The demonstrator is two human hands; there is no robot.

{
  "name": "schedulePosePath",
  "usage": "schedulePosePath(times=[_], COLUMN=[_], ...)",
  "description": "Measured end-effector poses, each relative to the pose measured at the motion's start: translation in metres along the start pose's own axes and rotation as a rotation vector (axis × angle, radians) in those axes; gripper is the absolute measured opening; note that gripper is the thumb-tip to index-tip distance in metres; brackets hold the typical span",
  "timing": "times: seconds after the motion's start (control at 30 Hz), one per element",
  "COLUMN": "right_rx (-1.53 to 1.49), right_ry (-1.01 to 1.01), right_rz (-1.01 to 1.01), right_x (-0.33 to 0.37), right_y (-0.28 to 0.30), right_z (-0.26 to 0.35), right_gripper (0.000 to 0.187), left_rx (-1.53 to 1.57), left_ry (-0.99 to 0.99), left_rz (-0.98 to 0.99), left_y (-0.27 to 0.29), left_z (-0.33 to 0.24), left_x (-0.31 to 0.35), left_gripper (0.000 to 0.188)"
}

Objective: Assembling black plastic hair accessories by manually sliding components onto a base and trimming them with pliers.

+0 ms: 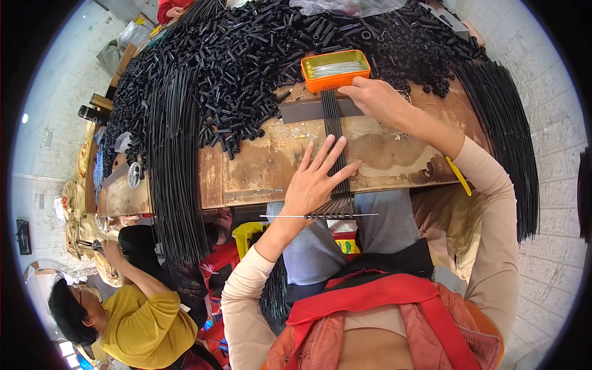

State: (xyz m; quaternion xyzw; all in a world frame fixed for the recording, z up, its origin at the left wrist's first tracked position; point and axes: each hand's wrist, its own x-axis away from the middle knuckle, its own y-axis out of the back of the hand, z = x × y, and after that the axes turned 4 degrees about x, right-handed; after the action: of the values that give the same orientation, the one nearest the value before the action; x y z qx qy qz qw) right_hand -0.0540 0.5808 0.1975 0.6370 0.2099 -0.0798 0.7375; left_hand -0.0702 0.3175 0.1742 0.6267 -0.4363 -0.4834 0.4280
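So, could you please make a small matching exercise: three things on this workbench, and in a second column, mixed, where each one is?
Things:
1. orange tray
2. left hand
3. right hand

Places:
a. flat on the row of black rods, near the bench's front edge
b. beside the tray, on the dark strip
c. against the heap of black tubes

Pairs: 1-c, 2-a, 3-b

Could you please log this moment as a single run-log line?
left hand: flat on black rod row | right hand: at orange tray | bench: black tube pile
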Motion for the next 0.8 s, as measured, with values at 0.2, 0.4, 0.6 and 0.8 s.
schedulePosePath(times=[0.2, 0.4, 0.6, 0.8], right_rx=[-0.003, 0.047, 0.069, -0.035], right_ry=[0.069, 0.064, 0.133, 0.073], right_rz=[-0.052, -0.060, -0.102, -0.002], right_x=[0.000, -0.005, -0.006, -0.025], right_y=[-0.006, -0.011, -0.017, -0.020], right_z=[-0.003, -0.001, -0.006, -0.011], right_gripper=[0.023, 0.013, 0.015, 0.013], left_rx=[0.028, 0.041, 0.039, 0.092], left_ry=[-0.002, 0.000, 0.000, -0.001], left_rz=[-0.004, -0.002, -0.006, 0.004], left_y=[-0.002, 0.000, 0.000, 0.002], left_z=[-0.001, -0.001, -0.001, 0.000], left_x=[0.000, -0.001, 0.000, -0.003], left_gripper=[0.068, 0.068, 0.067, 0.070])
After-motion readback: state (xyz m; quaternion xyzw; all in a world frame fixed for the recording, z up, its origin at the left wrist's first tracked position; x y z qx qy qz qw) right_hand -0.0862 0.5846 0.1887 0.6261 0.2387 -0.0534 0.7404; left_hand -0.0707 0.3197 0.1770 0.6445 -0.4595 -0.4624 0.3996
